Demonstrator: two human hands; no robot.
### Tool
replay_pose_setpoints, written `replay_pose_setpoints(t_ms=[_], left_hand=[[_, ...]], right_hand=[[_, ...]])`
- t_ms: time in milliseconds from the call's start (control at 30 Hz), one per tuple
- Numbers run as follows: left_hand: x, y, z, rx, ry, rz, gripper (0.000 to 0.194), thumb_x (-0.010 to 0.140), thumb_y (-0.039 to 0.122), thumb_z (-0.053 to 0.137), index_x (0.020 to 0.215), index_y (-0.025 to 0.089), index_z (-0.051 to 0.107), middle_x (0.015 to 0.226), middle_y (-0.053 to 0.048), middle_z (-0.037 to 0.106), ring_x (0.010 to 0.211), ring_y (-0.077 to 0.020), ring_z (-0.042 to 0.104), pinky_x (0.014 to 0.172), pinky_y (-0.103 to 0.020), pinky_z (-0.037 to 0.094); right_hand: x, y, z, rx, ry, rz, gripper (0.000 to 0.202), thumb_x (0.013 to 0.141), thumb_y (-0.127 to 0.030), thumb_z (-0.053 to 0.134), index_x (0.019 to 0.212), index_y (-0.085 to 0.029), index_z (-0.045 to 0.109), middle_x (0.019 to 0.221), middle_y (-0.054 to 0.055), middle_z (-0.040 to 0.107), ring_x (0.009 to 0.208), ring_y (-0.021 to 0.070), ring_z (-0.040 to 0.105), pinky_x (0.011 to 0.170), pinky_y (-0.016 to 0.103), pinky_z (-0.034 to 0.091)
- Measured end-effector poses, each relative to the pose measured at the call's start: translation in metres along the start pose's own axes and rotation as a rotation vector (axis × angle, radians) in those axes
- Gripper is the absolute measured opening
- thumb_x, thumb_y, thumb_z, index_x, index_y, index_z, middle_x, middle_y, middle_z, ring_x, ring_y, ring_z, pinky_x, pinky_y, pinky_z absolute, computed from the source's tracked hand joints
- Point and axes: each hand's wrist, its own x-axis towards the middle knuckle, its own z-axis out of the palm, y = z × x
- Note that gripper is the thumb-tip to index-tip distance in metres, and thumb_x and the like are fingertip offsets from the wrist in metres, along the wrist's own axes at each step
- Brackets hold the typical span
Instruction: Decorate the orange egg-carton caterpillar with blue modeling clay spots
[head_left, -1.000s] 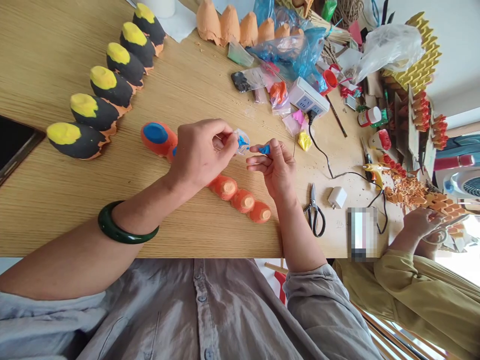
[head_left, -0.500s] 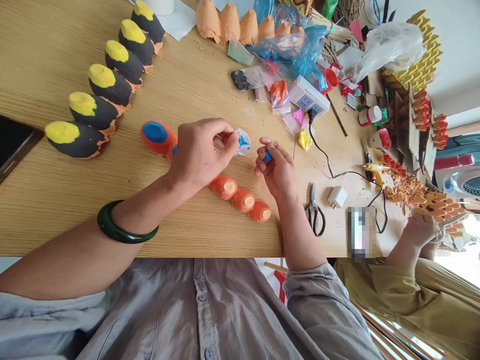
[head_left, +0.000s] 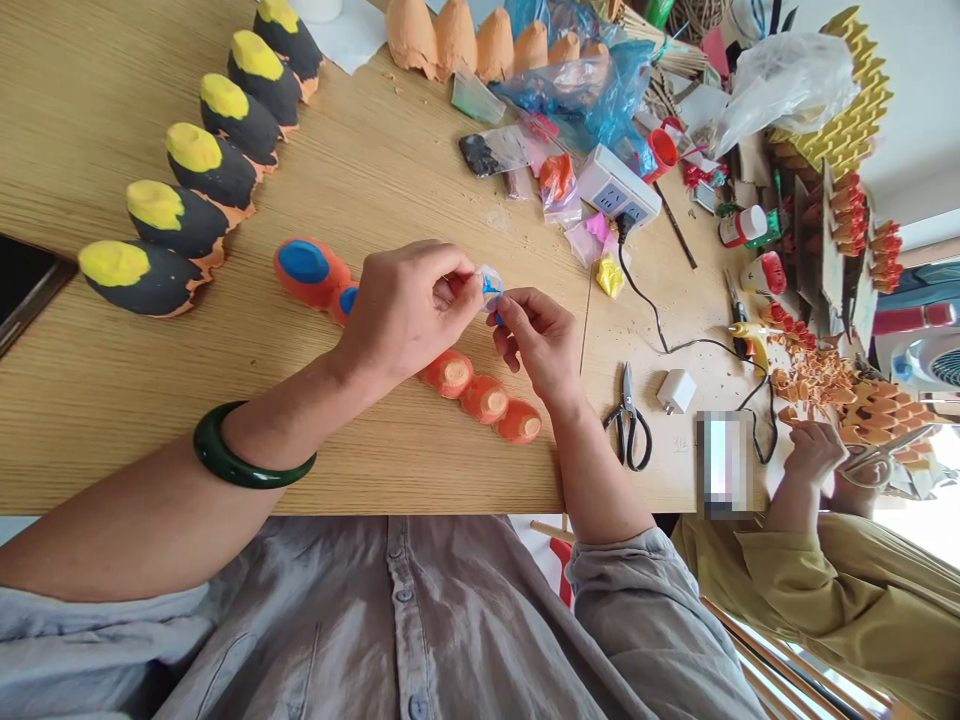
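The left hand (head_left: pixel 416 310) pinches a clear bag (head_left: pixel 490 278); the right hand (head_left: pixel 544 340) grasps a blue lump (head_left: pixel 499 319) beside it. On the worktop (head_left: pixel 375 460) beneath, the orange strip (head_left: pixel 474 394) bears blue on two left knobs (head_left: pixel 304 262); three right knobs (head_left: pixel 493 401) lack it, the middle hidden.

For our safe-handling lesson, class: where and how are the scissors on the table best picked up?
Probably by the black handles, from the wearer's side: the scissors lie flat, handles toward the wearer, with the pointed blades facing away.
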Motion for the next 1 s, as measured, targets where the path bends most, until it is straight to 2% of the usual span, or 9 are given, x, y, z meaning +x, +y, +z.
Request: replay_pose_setpoints(t_ms=[100, 167, 267, 367, 467, 567, 633, 800, 1000], left_hand=[[0.002, 0.002, -0.006, 0.057, -0.031, 0.025, 0.028, 0.113, 0.037, 0.059, 0.092, 0.024, 0.071, 0.093, -0.006, 0.081, 0.087, -0.0243, 0.075, 0.079, -0.042, 0.060], [0.005, 0.003, -0.012, 0.090, -0.039, 0.093, 0.022, 0.112, 0.028, 0.057, 0.111, 0.022, 0.079, 0.112, -0.008, 0.086, 0.110, -0.0301, 0.077, 0.099, -0.049, 0.063], [0.010, 0.002, -0.019, 0.070, -0.176, 0.201, 0.047, 0.102, 0.018, 0.062, 0.148, 0.023, 0.072, 0.149, -0.008, 0.081, 0.144, -0.0332, 0.069, 0.130, -0.057, 0.052], [0.011, -0.002, -0.018, 0.032, -0.376, 0.181, 0.066, 0.098, 0.020, 0.065, 0.164, 0.024, 0.061, 0.149, -0.008, 0.081, 0.138, -0.0300, 0.073, 0.138, -0.058, 0.045], [0.009, -0.006, -0.013, 0.041, -0.476, 0.130, 0.057, 0.102, 0.025, 0.062, 0.159, 0.022, 0.063, 0.149, -0.010, 0.081, 0.133, -0.0301, 0.078, 0.133, -0.055, 0.051], [0.007, -0.008, -0.010, 0.114, -0.512, 0.083, 0.038, 0.111, 0.029, 0.053, 0.145, 0.024, 0.068, 0.144, -0.010, 0.081, 0.132, -0.0304, 0.079, 0.111, -0.042, 0.062], [0.007, -0.007, -0.011, 0.195, -0.531, 0.075, 0.030, 0.113, 0.029, 0.049, 0.135, 0.025, 0.069, 0.132, -0.010, 0.082, 0.125, -0.0307, 0.080, 0.101, -0.040, 0.063], [0.009, 0.000, -0.015, 0.321, -0.558, 0.097, 0.021, 0.113, 0.023, 0.050, 0.123, 0.023, 0.068, 0.121, -0.011, 0.079, 0.120, -0.0306, 0.079, 0.097, -0.038, 0.062], [0.006, -0.007, -0.011, 0.252, -0.520, 0.067, 0.018, 0.113, 0.031, 0.052, 0.121, 0.025, 0.068, 0.114, -0.010, 0.079, 0.114, -0.0314, 0.079, 0.090, -0.038, 0.060]], right_hand=[[0.002, 0.003, -0.002, -0.013, 0.040, -0.052, 0.057, 0.092, -0.075, 0.089, 0.086, -0.023, 0.068, 0.073, -0.004, 0.069, 0.048, 0.0056, 0.051, 0.037, 0.020, 0.033], [0.002, 0.003, -0.003, -0.017, 0.055, -0.085, 0.055, 0.094, -0.074, 0.087, 0.084, -0.023, 0.066, 0.071, -0.005, 0.066, 0.047, 0.0050, 0.047, 0.038, 0.020, 0.032], [0.001, 0.002, -0.004, -0.030, 0.045, -0.117, 0.052, 0.097, -0.071, 0.085, 0.084, -0.024, 0.065, 0.069, -0.006, 0.062, 0.048, 0.0055, 0.045, 0.041, 0.020, 0.035], [0.000, 0.002, -0.004, -0.078, 0.035, -0.133, 0.048, 0.100, -0.066, 0.081, 0.085, -0.024, 0.064, 0.069, -0.006, 0.059, 0.053, 0.0068, 0.047, 0.049, 0.022, 0.041], [-0.001, 0.002, -0.004, -0.147, 0.049, -0.172, 0.038, 0.101, -0.056, 0.077, 0.083, -0.024, 0.064, 0.069, -0.006, 0.057, 0.058, 0.0087, 0.048, 0.056, 0.025, 0.044], [-0.002, -0.002, -0.003, -0.218, 0.081, -0.237, 0.026, 0.098, -0.043, 0.072, 0.082, -0.024, 0.064, 0.069, -0.006, 0.058, 0.059, 0.0095, 0.047, 0.059, 0.027, 0.043], [-0.004, -0.005, -0.003, -0.268, 0.132, -0.276, 0.023, 0.096, -0.039, 0.069, 0.080, -0.024, 0.064, 0.069, -0.005, 0.059, 0.060, 0.0097, 0.047, 0.058, 0.027, 0.040], [-0.006, -0.010, -0.004, -0.342, 0.243, -0.330, 0.021, 0.094, -0.034, 0.065, 0.076, -0.024, 0.061, 0.067, -0.005, 0.056, 0.060, 0.0094, 0.045, 0.058, 0.027, 0.034], [-0.006, -0.014, -0.006, -0.309, 0.209, -0.265, 0.024, 0.096, -0.036, 0.069, 0.076, -0.024, 0.063, 0.067, -0.005, 0.055, 0.062, 0.0113, 0.044, 0.059, 0.028, 0.034]])
